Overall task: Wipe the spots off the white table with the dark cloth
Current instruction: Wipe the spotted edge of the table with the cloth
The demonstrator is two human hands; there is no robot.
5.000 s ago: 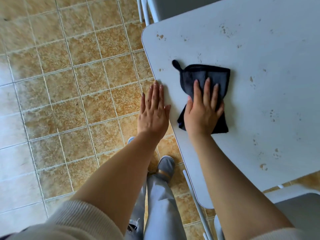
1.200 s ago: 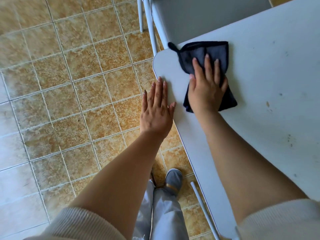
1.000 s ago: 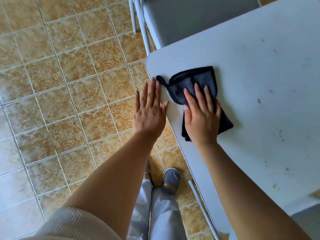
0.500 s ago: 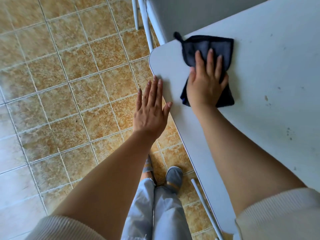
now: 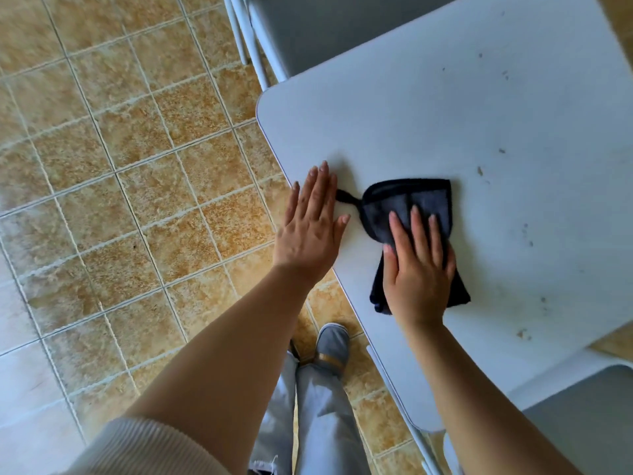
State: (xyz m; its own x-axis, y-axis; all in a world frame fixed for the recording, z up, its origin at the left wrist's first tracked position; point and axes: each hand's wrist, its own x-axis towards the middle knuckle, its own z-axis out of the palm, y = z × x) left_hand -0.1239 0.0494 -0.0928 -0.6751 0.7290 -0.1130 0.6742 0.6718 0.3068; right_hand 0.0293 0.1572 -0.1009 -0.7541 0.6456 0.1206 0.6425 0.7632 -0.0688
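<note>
The white table (image 5: 428,108) fills the right of the head view. A dark cloth (image 5: 394,207) with a small loop at its left corner lies folded near the table's left edge. My right hand (image 5: 416,265) presses flat on the cloth's near half, fingers spread over it. Flat on the table's left edge rests my left hand (image 5: 310,228), fingers together, just left of the cloth's loop, holding nothing. Small brown spots (image 5: 479,171) dot the surface to the right of the cloth and toward the near right corner (image 5: 522,334).
A grey chair (image 5: 325,25) stands beyond the table's far left corner, another grey chair seat (image 5: 582,423) at the near right. Tan floor tiles (image 5: 137,200) spread to the left. My legs and a grey shoe (image 5: 332,344) stand beside the table's edge.
My right hand has pulled the cloth back from the far left corner toward me along the table's left side. My left hand stays flat on the edge.
</note>
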